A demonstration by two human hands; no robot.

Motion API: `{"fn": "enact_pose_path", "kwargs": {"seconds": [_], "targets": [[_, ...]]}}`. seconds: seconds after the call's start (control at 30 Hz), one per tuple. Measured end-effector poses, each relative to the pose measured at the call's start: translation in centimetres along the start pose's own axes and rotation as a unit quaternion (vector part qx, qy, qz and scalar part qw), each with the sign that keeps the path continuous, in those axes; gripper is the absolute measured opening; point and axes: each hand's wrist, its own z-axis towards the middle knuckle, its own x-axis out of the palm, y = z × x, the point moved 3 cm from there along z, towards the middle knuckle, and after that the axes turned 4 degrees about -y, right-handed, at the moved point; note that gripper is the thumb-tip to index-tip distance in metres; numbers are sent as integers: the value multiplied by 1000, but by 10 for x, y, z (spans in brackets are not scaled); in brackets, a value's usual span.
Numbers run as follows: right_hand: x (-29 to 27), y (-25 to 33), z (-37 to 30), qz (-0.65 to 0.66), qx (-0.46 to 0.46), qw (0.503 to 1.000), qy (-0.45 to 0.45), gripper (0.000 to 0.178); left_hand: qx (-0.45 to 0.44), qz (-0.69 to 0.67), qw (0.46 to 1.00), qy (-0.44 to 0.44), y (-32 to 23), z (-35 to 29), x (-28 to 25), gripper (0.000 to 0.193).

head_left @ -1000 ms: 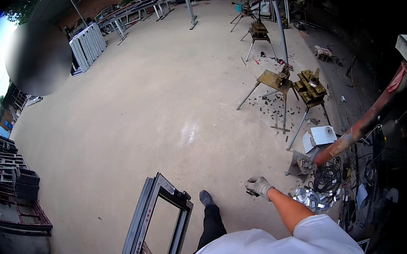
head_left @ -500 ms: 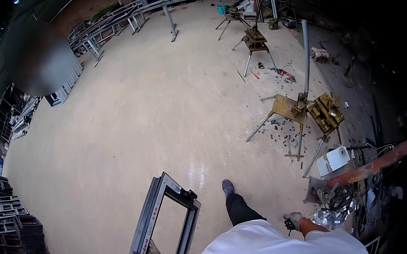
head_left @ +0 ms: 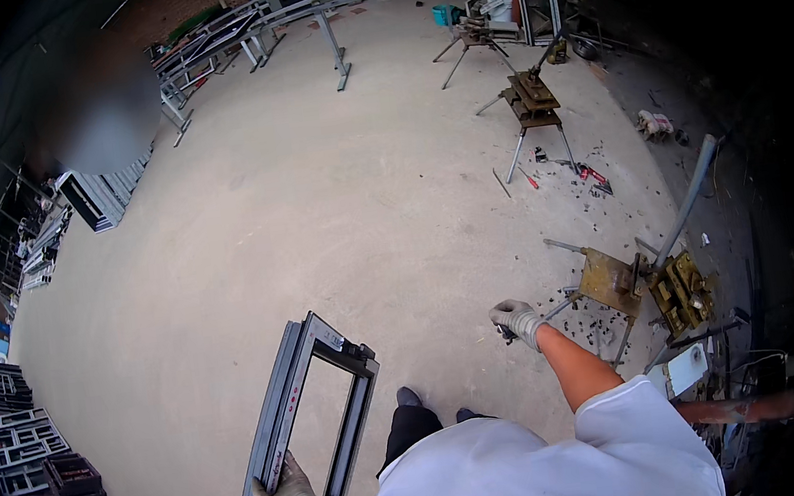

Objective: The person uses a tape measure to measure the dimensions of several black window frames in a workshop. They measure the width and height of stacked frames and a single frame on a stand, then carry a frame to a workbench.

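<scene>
My left hand (head_left: pixel 289 492), in a pale work glove, is closed around the lower part of a side rail of a dark grey metal window frame (head_left: pixel 281 413). The frame stands tilted at my left, with a small black fitting (head_left: pixel 362 352) at its upper right corner. Out ahead on the right is my gloved right hand (head_left: pixel 520 322), over the floor beside a yellowish tool stand. Its fingers are closed, and a small black piece shows beneath them, too small to name exactly.
The stand (head_left: pixel 612 282) has splayed legs and a long lever, with black bits scattered around it. Another stand (head_left: pixel 534 100) is farther off, near a red-handled screwdriver (head_left: pixel 529 179). Metal racks (head_left: pixel 330 45) line the back. Stacked frames (head_left: pixel 23 447) lie far left. Someone stands at upper left.
My right arm has swung forward and up from beside my body, the small black piece still in that hand. I have stepped, and the view has shifted. The left hand keeps the window frame.
</scene>
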Motion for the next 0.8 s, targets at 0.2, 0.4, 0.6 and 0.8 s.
{"fn": "enact_pose_path", "kwargs": {"seconds": [0.2,0.4,0.6,0.8], "targets": [[62,60,89,2,-13,1000,-25,38,43,18,993,-111,95,149,83,55],[39,-55,79,48,300,947,-100,33,-21,61,987,-148,202,239,163,61],[-6,-101,34,174,406,865,-238,30,-55,144,984,-93,291,280,253,55],[-65,-93,84,233,412,839,-269,28,-117,241,963,-29,406,270,305,48]]}}
